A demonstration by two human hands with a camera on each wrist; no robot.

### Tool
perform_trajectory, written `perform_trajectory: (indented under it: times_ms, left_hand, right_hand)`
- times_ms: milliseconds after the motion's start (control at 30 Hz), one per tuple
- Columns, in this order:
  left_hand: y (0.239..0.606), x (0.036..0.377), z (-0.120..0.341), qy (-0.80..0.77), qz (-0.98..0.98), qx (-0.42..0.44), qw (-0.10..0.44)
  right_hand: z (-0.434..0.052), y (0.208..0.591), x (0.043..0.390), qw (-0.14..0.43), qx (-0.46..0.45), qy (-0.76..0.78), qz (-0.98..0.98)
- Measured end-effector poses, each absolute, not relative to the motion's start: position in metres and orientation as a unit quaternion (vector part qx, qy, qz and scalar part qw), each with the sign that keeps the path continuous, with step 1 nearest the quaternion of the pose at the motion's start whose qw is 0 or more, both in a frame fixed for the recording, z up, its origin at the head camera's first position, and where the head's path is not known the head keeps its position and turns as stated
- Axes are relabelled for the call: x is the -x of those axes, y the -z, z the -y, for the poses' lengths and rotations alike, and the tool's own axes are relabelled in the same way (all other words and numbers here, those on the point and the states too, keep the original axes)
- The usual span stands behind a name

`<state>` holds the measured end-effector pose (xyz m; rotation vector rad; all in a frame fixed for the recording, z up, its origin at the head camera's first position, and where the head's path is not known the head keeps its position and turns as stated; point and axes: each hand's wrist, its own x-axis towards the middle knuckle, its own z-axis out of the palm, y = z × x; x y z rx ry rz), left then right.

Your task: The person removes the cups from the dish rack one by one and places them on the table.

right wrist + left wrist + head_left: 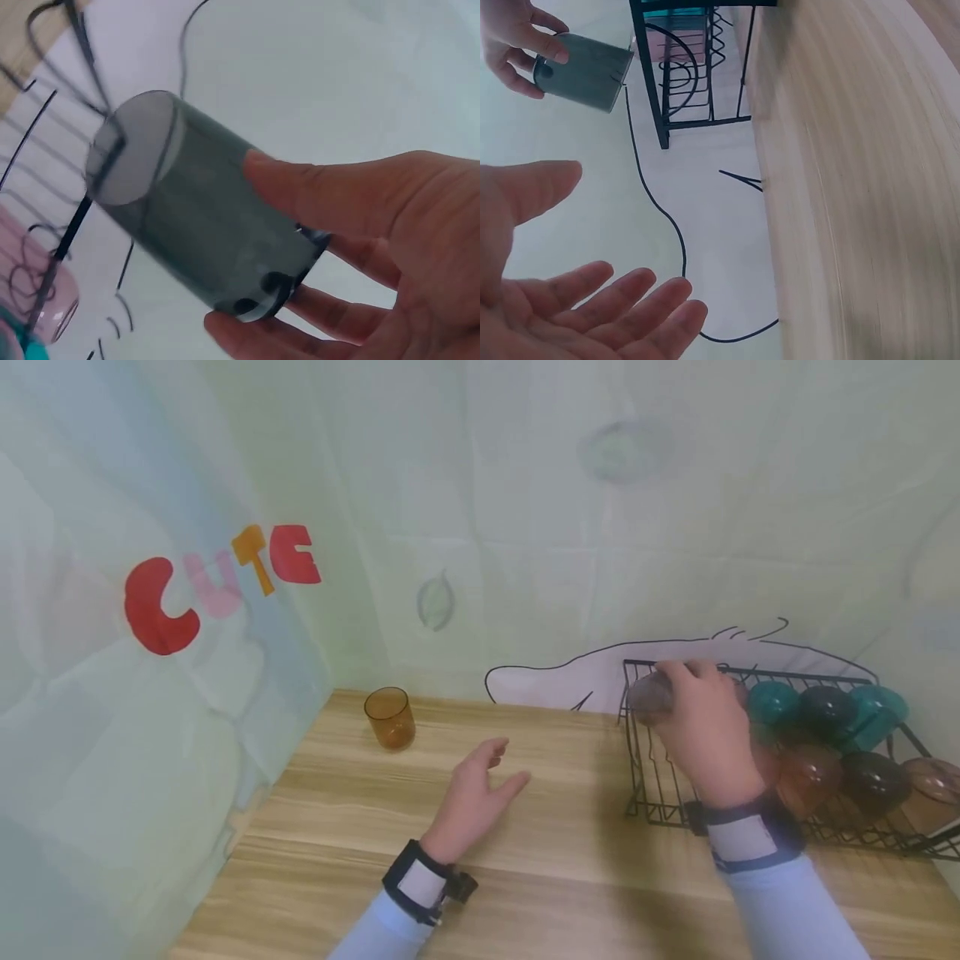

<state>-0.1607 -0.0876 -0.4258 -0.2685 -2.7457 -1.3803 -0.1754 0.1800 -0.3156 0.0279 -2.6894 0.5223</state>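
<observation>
My right hand (708, 739) grips a grey-tinted glass tumbler (202, 217) with thumb and fingers near one end. The tumbler's other end, a round rim, points down toward the left end of a black wire rack (654, 75). Whether it touches the wires I cannot tell. Over the table, left of the rack, hovers my left hand (468, 797), its fingers extended and thumb apart, holding nothing. An amber glass tumbler (391, 720) stands upright at the table's far left.
Several tinted glasses fill the rack: a teal glass (774, 702), a dark glass (876, 781) and a brownish glass (810, 777) among them. A printed cloth (525, 568) hangs behind the wooden table (525, 893), and another stretch covers the left side.
</observation>
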Motion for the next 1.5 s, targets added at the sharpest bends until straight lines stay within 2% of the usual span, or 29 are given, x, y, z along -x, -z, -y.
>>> perform_trajectory:
  times_ms: [300,567,833,1133,1500]
  left_hand:
    - [0.419,0.163,0.088,0.551,0.833,0.046,0.009]
    - [0.413,0.164,0.088,0.634,0.773,0.002,-0.026]
    - [0.404,0.164,0.087,0.706,0.700,0.016,-0.103]
    - [0.405,0.169,0.085,0.738,0.646,0.058,-0.189]
    - [0.401,0.169,0.086,0.769,0.602,0.056,-0.208]
  right_hand:
    - [-0.157,0.325,0.164,0.281,-0.106,-0.259,0.918]
    - [-0.138,0.343,0.153,0.272,-0.103,-0.327,0.899]
    - [-0.118,0.361,0.148,0.313,-0.119,-0.345,0.877]
    - [-0.099,0.380,0.140,0.279,-0.148,-0.398,0.861]
    - [-0.091,0.385,0.137,0.265,-0.150,-0.421,0.855]
